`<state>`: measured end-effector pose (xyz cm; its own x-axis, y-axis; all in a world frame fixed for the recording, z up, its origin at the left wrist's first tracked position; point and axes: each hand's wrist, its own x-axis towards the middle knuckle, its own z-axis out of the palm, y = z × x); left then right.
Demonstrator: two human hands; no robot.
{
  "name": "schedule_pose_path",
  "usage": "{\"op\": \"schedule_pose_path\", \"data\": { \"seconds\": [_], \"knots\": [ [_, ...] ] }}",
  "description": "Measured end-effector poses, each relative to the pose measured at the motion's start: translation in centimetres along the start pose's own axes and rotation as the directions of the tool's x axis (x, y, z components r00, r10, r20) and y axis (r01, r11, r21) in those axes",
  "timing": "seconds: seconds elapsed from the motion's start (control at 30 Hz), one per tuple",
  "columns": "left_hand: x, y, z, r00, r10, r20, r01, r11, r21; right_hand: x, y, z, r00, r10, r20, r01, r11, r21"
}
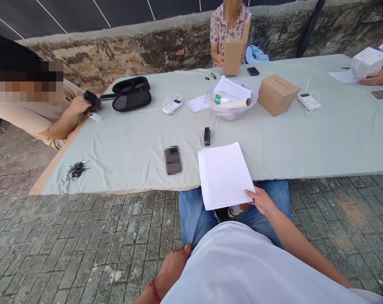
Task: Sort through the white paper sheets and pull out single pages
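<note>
My right hand (261,200) pinches the near right corner of a stack of white paper (225,175), thumb on top and the other fingers underneath. The far part of the stack rests on the table, while its near edge juts out over my lap. My left hand (178,258) is down at my left hip against the blue jeans (191,215), beside the white shirt. Its fingers look curled together, and whatever they hold, if anything, is hidden. Just beyond the paper stands a small black stapler-like object (207,136). A pixelated dark phone-like item (173,160) lies to its left.
On the cloth-covered table (140,147) are keys (77,170), a black case (132,99), a plastic basin (231,113) with papers and a roll, a cardboard box (277,95) and white corded devices (172,105). People sit at the left, far side and right, handling objects.
</note>
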<state>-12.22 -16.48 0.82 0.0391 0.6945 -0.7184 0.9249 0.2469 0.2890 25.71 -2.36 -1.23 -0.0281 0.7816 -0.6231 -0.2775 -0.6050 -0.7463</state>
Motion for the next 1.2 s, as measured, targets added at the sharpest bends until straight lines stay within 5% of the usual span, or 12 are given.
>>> {"op": "schedule_pose_path", "data": {
  "seconds": [0.1,0.2,0.3,0.37,0.47,0.53,0.6,0.67,0.83,0.93,1.07,1.2],
  "knots": [
    [-1.4,-0.2,1.3,0.993,0.031,0.112,-0.044,0.991,0.123,-0.1,0.1,0.2,1.0,0.015,0.001,-0.015,0.999,0.034],
    [-1.7,0.6,0.5,0.994,0.068,0.084,-0.073,0.996,0.06,-0.1,-0.1,0.5,0.999,0.032,0.011,-0.033,0.997,0.076],
    [-0.4,2.6,-1.8,0.983,0.144,-0.114,-0.156,0.982,-0.106,0.1,-0.6,0.8,0.998,0.052,0.024,-0.054,0.99,0.13],
    [1.4,4.4,-3.7,0.96,0.067,-0.272,-0.172,0.906,-0.386,0.2,-1.0,1.1,0.997,0.072,0.011,-0.073,0.982,0.173],
    [4.7,7.8,-6.4,0.988,-0.051,-0.142,-0.104,0.457,-0.884,0.3,-1.4,1.7,0.996,0.088,-0.016,-0.082,0.972,0.218],
    [6.8,10.3,-7.6,1.0,0.005,0.0,0.0,0.141,-0.99,0.2,-1.4,2.1,0.997,0.075,-0.021,-0.069,0.974,0.216],
    [8.3,12.7,-8.2,0.995,0.096,0.037,0.043,-0.059,-0.997,-0.1,-1.1,2.5,0.998,0.048,-0.027,-0.043,0.984,0.171],
    [9.2,14.7,-8.1,0.987,0.141,0.073,0.096,-0.164,-0.982,-0.7,-0.7,2.8,1.0,0.011,-0.025,-0.009,0.996,0.086],
    [10.5,16.0,-6.4,0.989,0.15,0.013,0.041,-0.182,-0.982,-2.6,0.1,0.3,0.981,-0.184,-0.065,0.163,0.955,-0.248],
    [10.9,14.6,-6.1,0.997,0.076,0.016,0.031,-0.199,-0.98,-4.4,0.3,-3.6,0.887,-0.406,-0.22,0.181,0.744,-0.643],
    [11.0,12.9,-7.0,0.997,0.067,0.049,0.061,-0.194,-0.979,-7.7,0.8,-7.8,0.754,-0.578,-0.312,-0.098,0.37,-0.924],
    [10.8,12.5,-7.9,0.993,0.094,0.07,0.079,-0.088,-0.993,-10.4,1.8,-8.2,0.819,-0.428,-0.382,-0.339,0.176,-0.924]
  ]
}}
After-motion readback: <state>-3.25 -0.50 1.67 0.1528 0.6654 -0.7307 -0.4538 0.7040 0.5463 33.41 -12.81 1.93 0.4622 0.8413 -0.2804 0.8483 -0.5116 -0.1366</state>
